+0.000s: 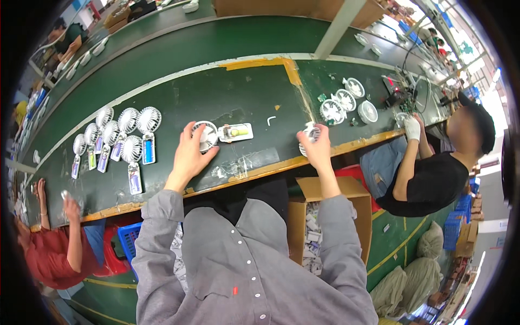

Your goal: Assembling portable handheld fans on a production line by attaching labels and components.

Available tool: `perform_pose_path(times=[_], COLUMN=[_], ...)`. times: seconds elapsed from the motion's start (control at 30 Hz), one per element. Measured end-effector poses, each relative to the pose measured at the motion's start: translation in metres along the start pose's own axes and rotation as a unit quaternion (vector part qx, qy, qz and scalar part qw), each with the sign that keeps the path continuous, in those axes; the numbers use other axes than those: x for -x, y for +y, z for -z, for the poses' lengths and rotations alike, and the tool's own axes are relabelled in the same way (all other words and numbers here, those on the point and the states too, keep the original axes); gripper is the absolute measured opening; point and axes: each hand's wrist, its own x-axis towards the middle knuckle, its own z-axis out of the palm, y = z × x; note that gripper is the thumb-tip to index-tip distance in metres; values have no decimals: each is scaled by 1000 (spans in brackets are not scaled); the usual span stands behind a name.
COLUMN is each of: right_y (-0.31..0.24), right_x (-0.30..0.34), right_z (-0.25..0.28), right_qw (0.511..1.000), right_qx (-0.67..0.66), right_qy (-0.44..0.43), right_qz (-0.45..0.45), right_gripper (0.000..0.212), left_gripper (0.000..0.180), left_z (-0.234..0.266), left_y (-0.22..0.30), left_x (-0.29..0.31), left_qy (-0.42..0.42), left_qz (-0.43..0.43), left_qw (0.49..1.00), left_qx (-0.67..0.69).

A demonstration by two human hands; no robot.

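In front of me a white handheld fan [236, 132] lies on the green bench, its handle pointing right and opened up to show a yellow-green battery. My left hand [189, 153] grips its round head [207, 136], thumb below and fingers at the top left. Near the bench's front edge, my right hand [318, 145] is closed around a loose white fan head [310, 133], partly covered by the fingers. Between the hands lies a small white bent piece [271, 121]. To the left several handheld fans [130, 147] lie grouped, their handles showing coloured batteries.
Several loose fan heads [345, 100] lie at the right beside a co-worker in black [433, 179] wearing a white glove. Another person in red [59, 252] works at the left. Below the bench stand a cardboard box [360, 227] of white parts and a blue crate [129, 238].
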Motion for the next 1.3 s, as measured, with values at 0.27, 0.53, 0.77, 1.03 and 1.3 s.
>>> perform_pose_path(times=[0.27,0.53,0.77,1.03,1.3], right_y=[-3,-119,-82,-70,-84], right_x=[-60,80,164,172,172], right_z=[6,-13,-17,10,6], right_qw=[901,933,918,816,763], right_qx=[401,-127,-372,-529,-574], right_qy=[77,-184,-136,-185,-157], right_qz=[149,283,9,-145,-255], right_gripper=[69,60,25,42,45], left_gripper=[66,59,62,65,65], left_z=[40,53,50,48,59], left_y=[46,89,109,112,112], left_x=[20,45,67,76,85], left_qy=[56,-9,-97,-112,-122], left_qz=[-29,-50,-48,-128,-167], left_qw=[986,962,956,965,960], left_qx=[154,268,271,201,188])
